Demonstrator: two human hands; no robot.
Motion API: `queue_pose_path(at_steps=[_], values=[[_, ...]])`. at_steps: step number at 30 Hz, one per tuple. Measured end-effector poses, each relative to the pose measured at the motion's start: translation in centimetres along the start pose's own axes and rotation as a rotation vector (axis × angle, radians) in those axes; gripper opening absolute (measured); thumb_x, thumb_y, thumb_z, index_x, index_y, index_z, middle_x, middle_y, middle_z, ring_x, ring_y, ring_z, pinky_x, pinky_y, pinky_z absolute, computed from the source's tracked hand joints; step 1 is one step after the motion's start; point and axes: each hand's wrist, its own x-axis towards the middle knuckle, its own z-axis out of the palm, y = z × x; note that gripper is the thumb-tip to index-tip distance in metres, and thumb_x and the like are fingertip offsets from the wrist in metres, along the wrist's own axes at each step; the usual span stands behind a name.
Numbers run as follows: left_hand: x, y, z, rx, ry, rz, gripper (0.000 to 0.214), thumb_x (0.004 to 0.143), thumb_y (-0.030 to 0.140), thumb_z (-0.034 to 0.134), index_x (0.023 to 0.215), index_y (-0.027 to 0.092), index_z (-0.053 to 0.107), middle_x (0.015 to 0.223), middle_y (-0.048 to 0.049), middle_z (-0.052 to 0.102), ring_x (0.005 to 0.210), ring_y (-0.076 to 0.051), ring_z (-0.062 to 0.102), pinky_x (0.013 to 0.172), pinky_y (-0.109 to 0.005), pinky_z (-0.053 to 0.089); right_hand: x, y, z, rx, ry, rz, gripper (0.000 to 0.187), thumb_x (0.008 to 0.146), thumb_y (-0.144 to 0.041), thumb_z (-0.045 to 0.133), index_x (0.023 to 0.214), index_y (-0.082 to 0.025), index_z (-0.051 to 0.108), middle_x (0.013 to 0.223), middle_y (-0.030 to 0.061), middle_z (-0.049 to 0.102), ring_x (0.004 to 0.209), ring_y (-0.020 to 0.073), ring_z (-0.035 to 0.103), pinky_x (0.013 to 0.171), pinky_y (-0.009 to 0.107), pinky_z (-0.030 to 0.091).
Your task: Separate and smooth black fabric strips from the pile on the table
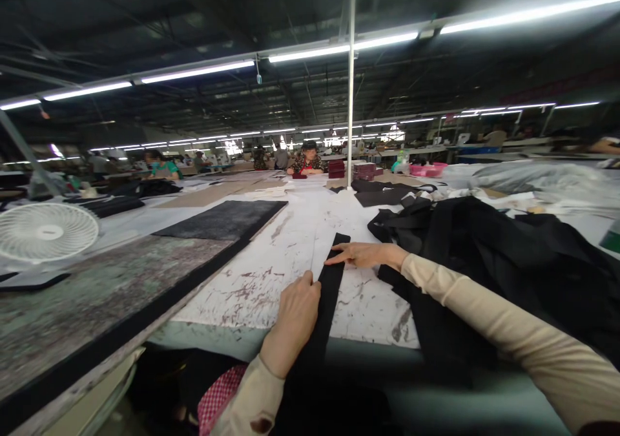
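A long black fabric strip (330, 297) runs over the worn white table covering (252, 287) and hangs down past the near edge toward me. Closed at the strip's left edge is my left hand (296, 310), its fingers curled and seemingly pinching the fabric; the fingertips are hidden. Farther up, near the strip's far end, my right hand (361, 255) reaches in from the right. Its fingers are stretched and slightly apart, lying flat on the strip. Just right of that hand a big heap of black fabric (484, 249) is bunched and drapes over the table edge.
To the left lies a mottled board (121, 281) with a black border and a dark panel (225, 219). A white fan (46, 232) stands far left. A pole (352, 87) rises from the table. Beyond are maroon stacks (336, 169), a pink basin (426, 169) and a co-worker (309, 159).
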Motion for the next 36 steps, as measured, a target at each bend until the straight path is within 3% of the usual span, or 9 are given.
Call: queue_pose_path(at_steps=[4,8,13,17,22,27,30,33,36], values=[[-0.2,0.2,-0.3,0.026,-0.008,-0.006,0.035,0.09,0.006,0.03,0.103,0.018,0.06,0.105,-0.0086,0.056,0.093,-0.018,0.06,0.078,-0.029,0.046,0.4,-1.8,0.4,-0.072,0.106,-0.061,0.068,0.067,0.01,0.042,0.125,-0.021,0.061,0.142,0.0095,0.046,0.131,0.0214,0.042,0.107,0.035,0.035],[-0.4,0.5,-0.7,0.056,0.007,0.001,0.034,0.089,0.005,0.032,0.101,0.017,0.061,0.104,-0.0094,0.057,0.092,-0.02,0.061,0.075,-0.031,0.047,0.7,-2.7,0.5,0.038,0.086,-0.101,0.068,0.067,0.01,0.038,0.125,-0.016,0.06,0.131,0.01,0.057,0.122,0.0196,0.052,0.103,0.031,0.04],[-0.1,0.6,-1.0,0.051,0.011,0.012,0.035,0.088,0.003,0.034,0.103,0.017,0.062,0.105,-0.0098,0.058,0.095,-0.02,0.061,0.077,-0.03,0.047,0.2,-2.3,0.2,0.125,-0.024,-0.086,0.08,0.064,0.011,0.037,0.134,-0.024,0.052,0.145,0.0071,0.04,0.132,0.0216,0.04,0.106,0.034,0.036],[-1.3,0.3,-1.2,-0.108,0.034,-0.116,0.029,0.095,0.021,0.036,0.106,0.02,0.063,0.103,-0.0075,0.061,0.093,-0.019,0.062,0.077,-0.028,0.045,-0.3,-2.7,0.0,0.178,-0.095,-0.085,0.084,0.064,0.011,0.037,0.136,-0.032,0.048,0.152,0.0037,0.03,0.139,0.0229,0.027,0.108,0.039,0.031],[-3.6,0.1,-1.2,-0.299,0.083,-0.261,0.027,0.092,0.029,0.047,0.114,0.023,0.061,0.104,-0.0047,0.065,0.098,-0.019,0.061,0.081,-0.028,0.043,0.1,-2.0,0.4,0.165,-0.051,-0.025,0.082,0.068,0.012,0.037,0.135,-0.034,0.049,0.151,0.0047,0.03,0.136,0.0241,0.032,0.109,0.04,0.03],[-0.9,0.1,-0.8,-0.217,0.047,-0.291,0.028,0.091,0.023,0.046,0.114,0.022,0.062,0.108,-0.0064,0.065,0.099,-0.021,0.061,0.079,-0.029,0.044,0.7,1.5,1.1,-0.001,0.026,0.08,0.08,0.07,0.011,0.039,0.137,-0.032,0.047,0.153,0.0063,0.027,0.139,0.0252,0.024,0.112,0.04,0.026],[1.6,-0.1,-0.5,-0.175,0.028,-0.254,0.027,0.09,0.021,0.046,0.112,0.019,0.062,0.109,-0.0087,0.064,0.102,-0.021,0.06,0.082,-0.029,0.043,0.8,2.9,1.0,-0.158,0.131,0.22,0.069,0.071,0.009,0.043,0.13,-0.027,0.057,0.15,0.0103,0.032,0.14,0.0306,0.022,0.112,0.05,0.024],[2.7,-0.4,-0.5,-0.17,0.025,-0.231,0.025,0.089,0.021,0.047,0.108,0.018,0.064,0.109,-0.0093,0.064,0.104,-0.021,0.059,0.082,-0.03,0.043,0.8,3.1,0.8,-0.219,0.275,0.333,0.059,0.073,0.007,0.045,0.124,-0.019,0.062,0.145,0.0157,0.038,0.134,0.0331,0.035,0.108,0.05,0.031],[2.7,-0.4,-0.7,-0.165,0.016,-0.207,0.025,0.089,0.02,0.047,0.106,0.018,0.065,0.107,-0.0088,0.064,0.103,-0.021,0.059,0.081,-0.031,0.043,1.3,2.5,1.3,-0.106,0.31,0.177,0.058,0.077,0.004,0.041,0.129,-0.017,0.057,0.135,0.0122,0.052,0.122,0.0219,0.052,0.103,0.033,0.041]])
